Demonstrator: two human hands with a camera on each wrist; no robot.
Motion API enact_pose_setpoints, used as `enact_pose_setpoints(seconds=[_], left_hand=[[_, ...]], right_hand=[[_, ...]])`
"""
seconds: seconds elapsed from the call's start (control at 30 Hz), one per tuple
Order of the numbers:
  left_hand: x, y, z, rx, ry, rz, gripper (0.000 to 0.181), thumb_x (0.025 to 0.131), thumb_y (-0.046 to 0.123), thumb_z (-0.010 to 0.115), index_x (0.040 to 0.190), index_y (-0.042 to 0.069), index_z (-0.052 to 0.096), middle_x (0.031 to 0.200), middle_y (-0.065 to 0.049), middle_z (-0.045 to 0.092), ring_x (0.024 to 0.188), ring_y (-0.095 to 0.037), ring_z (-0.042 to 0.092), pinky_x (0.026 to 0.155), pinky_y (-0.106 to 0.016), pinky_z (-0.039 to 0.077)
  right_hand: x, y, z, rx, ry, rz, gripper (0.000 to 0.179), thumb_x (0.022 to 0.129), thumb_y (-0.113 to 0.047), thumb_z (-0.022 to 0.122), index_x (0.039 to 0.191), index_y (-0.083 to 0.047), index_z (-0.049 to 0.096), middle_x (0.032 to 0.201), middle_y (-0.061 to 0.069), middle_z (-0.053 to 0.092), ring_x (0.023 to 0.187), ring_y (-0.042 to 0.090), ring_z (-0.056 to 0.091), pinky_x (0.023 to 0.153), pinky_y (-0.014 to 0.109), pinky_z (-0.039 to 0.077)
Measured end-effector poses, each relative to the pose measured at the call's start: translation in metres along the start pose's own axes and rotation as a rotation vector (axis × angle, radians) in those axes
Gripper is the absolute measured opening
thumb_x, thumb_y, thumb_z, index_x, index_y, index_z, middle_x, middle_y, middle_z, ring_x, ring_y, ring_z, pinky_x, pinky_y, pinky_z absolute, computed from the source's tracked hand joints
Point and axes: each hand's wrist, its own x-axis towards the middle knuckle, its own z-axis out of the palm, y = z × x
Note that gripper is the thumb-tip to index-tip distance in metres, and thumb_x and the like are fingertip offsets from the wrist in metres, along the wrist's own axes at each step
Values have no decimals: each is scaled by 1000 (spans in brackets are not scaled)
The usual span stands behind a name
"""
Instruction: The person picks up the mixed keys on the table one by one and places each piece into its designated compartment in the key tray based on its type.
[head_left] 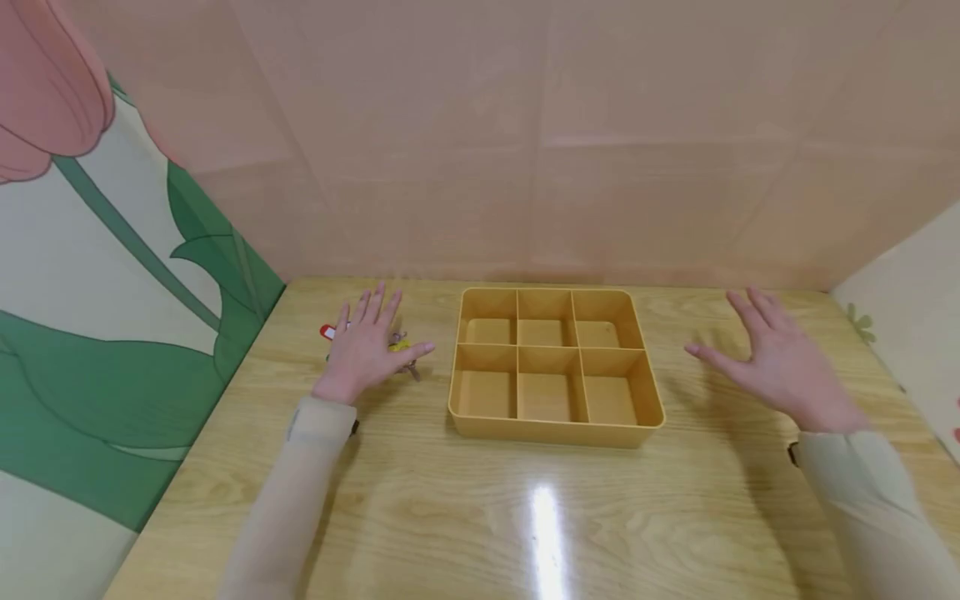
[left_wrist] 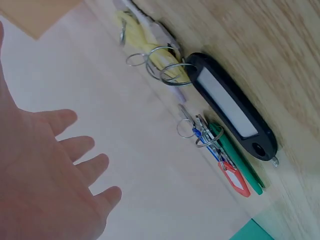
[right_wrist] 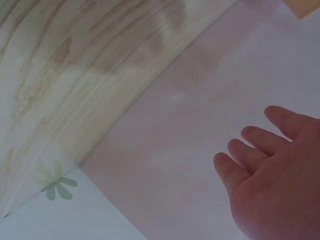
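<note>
My left hand (head_left: 363, 350) hovers with spread fingers over a small group of keychains at the left of the table, hiding most of them in the head view. In the left wrist view these show as a black key tag (left_wrist: 230, 105) with a white label, a yellow keychain piece (left_wrist: 137, 37), a green tag (left_wrist: 237, 157) and a red tag (left_wrist: 234, 179), with several metal rings among them. Right of centre, my right hand (head_left: 787, 367) is held out over the table, fingers spread, holding nothing. Between the hands sits a yellow box (head_left: 551, 431) divided into several compartments.
The wooden table (head_left: 420, 517) meets a pinkish wall (head_left: 540, 150) at its back edge. A side wall with painted green leaves (head_left: 90, 392) stands at the left, and a white wall (head_left: 915, 292) at the right. Light glares off the tabletop in front of the box.
</note>
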Motion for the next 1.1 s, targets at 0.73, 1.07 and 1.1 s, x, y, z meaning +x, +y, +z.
enact_pose_setpoints(seconds=[0.73,1.07,1.1], left_hand=[[-14,-4,-10,-172,93,37,91,96,65,57,157,2,34,160,-24,31,148,-41,23,120,-58,12],[-24,-4,-12,-203,113,78,85,99,56,60,154,-3,36,157,-27,35,146,-41,28,121,-53,15],[-25,-3,-12,-202,113,81,85,99,56,60,154,-4,36,156,-27,36,146,-41,28,121,-53,16]], right_hand=[[-14,-53,-3,76,23,-102,94,97,-50,65,161,0,17,168,17,10,151,43,9,118,63,8],[-19,-67,4,71,10,-160,99,95,-50,69,162,-1,14,167,19,10,152,42,7,120,58,7],[-19,-68,4,68,13,-166,99,95,-50,69,161,0,15,167,20,10,152,42,7,120,58,7]])
